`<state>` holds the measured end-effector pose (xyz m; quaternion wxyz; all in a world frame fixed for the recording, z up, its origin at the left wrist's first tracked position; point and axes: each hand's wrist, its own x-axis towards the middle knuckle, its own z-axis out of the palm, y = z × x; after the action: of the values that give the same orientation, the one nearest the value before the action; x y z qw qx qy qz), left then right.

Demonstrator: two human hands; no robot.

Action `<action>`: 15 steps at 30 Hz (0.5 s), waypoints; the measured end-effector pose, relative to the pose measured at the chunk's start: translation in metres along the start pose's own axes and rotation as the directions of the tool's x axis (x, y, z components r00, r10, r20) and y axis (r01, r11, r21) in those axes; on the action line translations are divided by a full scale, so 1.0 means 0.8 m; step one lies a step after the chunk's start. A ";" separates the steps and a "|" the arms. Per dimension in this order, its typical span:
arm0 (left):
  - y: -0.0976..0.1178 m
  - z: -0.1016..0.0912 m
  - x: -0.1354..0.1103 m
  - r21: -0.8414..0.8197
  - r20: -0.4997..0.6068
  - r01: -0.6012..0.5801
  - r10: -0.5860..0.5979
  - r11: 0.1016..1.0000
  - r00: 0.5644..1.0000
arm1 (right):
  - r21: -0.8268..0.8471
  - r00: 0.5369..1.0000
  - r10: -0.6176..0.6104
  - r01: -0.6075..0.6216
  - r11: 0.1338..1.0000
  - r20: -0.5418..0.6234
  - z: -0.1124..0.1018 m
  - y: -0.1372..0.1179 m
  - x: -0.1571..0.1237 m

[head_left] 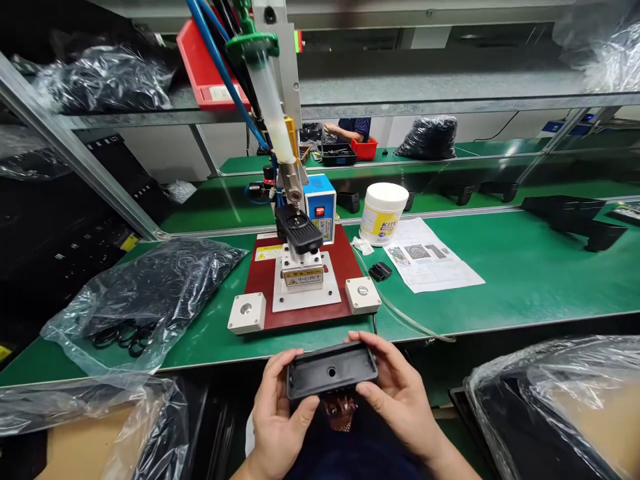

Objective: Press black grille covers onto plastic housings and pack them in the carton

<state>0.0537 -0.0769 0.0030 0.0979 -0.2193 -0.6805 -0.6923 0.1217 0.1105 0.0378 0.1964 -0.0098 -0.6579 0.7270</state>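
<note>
Between my two hands is a black rectangular plastic housing (315, 373), its hollow side facing me, with a round hole near the middle of its floor. My left hand (283, 413) grips the left end, thumb at the lower edge. On the right end my right hand (395, 387) is closed, thumb on the near rim and fingers behind. Beyond them stands a bench dispensing machine with a clear syringe (273, 107) under a green cap. A black ribbed part (303, 230) sits on the metal fixture (303, 273) below the nozzle.
White button boxes (247, 312) flank the red base (260, 283). A plastic bag of black rings (160, 300) lies left. To the right are a white tub (384, 213), a printed sheet (425, 257) and a small black part (380, 271). Another person's arm (353, 128) shows behind.
</note>
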 end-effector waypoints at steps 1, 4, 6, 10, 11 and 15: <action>-0.001 -0.001 0.001 0.022 0.002 -0.019 0.019 1.000 1.000 | -0.035 1.000 -0.015 0.015 0.999 0.007 -0.001 0.001 0.000; 0.000 -0.001 0.004 0.068 0.001 -0.083 0.083 0.994 0.997 | -0.118 0.998 -0.060 0.063 0.991 0.028 -0.004 0.000 0.002; 0.001 0.001 0.004 0.074 -0.021 -0.089 0.091 0.993 0.996 | -0.139 0.997 -0.066 0.071 0.988 0.037 -0.004 -0.002 0.002; 0.002 0.007 0.000 0.074 -0.096 -0.012 0.019 0.997 0.995 | -0.167 0.998 -0.052 0.057 0.984 0.034 -0.003 -0.005 0.003; 0.002 0.009 -0.001 0.076 -0.099 -0.004 0.012 0.997 0.995 | -0.173 0.998 -0.048 0.053 0.983 0.034 -0.003 -0.005 0.003; 0.001 0.010 -0.001 0.074 -0.088 -0.004 0.011 0.997 0.996 | -0.189 0.998 -0.047 0.053 0.980 0.041 -0.005 -0.004 0.003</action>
<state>0.0561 -0.0696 0.0032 0.1387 -0.1871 -0.6998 -0.6752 0.1210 0.1151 0.0409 0.2009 0.0011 -0.7278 0.6557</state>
